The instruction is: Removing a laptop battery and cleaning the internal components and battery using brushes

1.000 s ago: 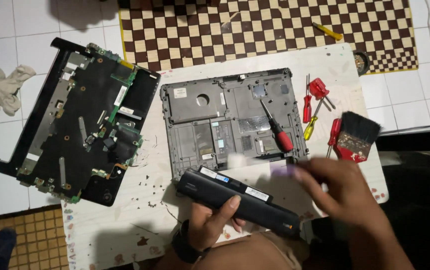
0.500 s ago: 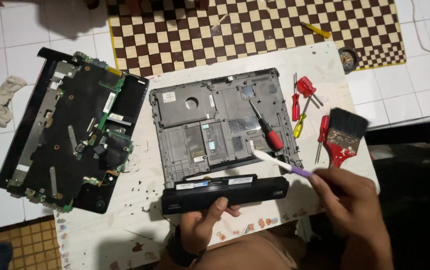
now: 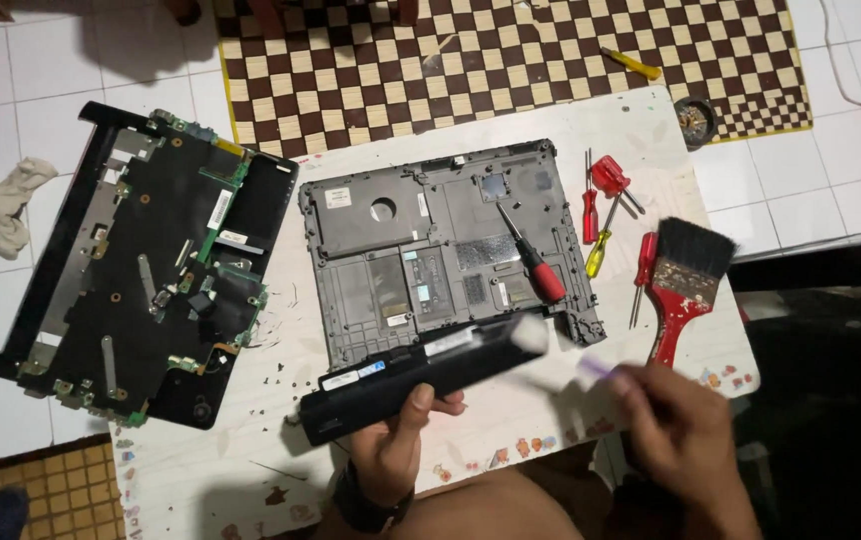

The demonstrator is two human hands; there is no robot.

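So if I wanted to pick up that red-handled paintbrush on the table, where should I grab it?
Probably by the red handle of the paintbrush, coming from above. It lies flat with bristles pointing away, and the handle's narrow lower part is bare, though small red screwdrivers lie close on its left.

Both hands are bare; the left hand (image 3: 398,447) has a dark band at its wrist, the right hand (image 3: 686,430) is blurred.

Even overhead light falls bright on the white tabletop (image 3: 611,130), with soft shadows beyond the hands. The right hand (image 3: 686,435) is smeared by motion blur, as is the white-tipped tool's end (image 3: 529,333) left of it. Farther right is near black.
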